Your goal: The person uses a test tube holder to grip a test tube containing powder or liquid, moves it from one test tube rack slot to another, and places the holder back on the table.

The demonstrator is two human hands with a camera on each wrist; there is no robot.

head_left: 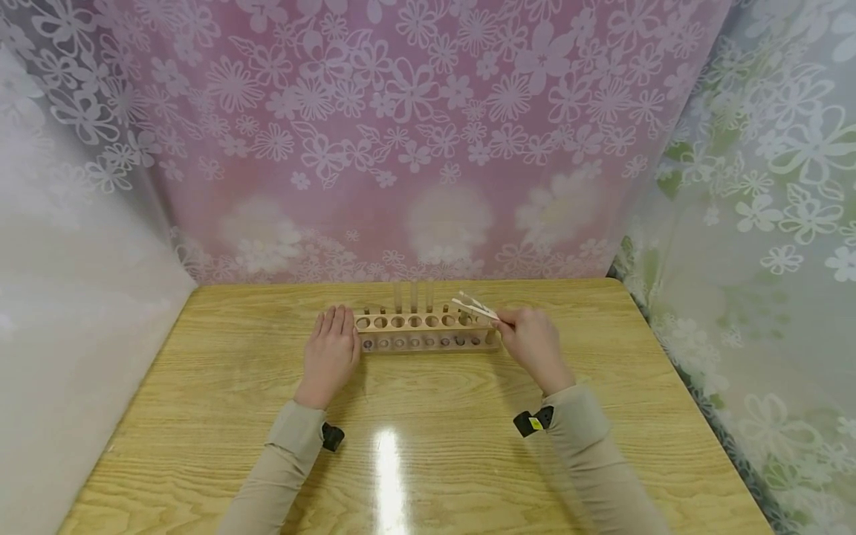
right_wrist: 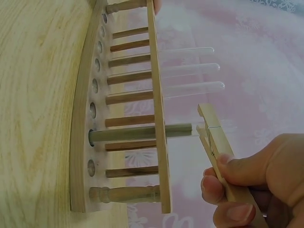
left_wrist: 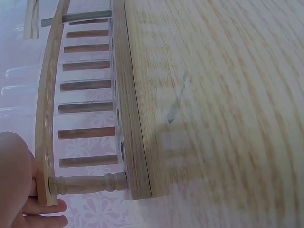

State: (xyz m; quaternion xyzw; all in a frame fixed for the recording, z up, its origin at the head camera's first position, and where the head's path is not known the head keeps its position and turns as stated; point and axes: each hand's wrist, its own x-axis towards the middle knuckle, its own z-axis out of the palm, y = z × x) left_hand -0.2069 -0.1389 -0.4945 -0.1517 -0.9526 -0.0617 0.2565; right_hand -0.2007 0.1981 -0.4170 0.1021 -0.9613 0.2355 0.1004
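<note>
A wooden test tube rack (head_left: 428, 324) stands near the table's far edge. My left hand (head_left: 331, 345) grips the left end of its upper board, some fingertips (left_wrist: 50, 221) showing past the board's end in the left wrist view. With my right hand (right_wrist: 251, 183) I pinch a wooden test tube holder (right_wrist: 219, 142) between thumb and fingers. Its tip is right at the clear upper part of a test tube with grey-green contents (right_wrist: 142, 133), which stands in a rack hole toward the right end. Three clear test tubes (right_wrist: 194, 88) sit upside down on the rack's back pegs.
The rack stands on a wood-grain table (head_left: 428, 401). A pink floral curtain (head_left: 401, 148) hangs behind, and a white-and-green floral sheet (head_left: 762, 260) hangs on the right. Each wrist wears a small black camera (head_left: 533, 422).
</note>
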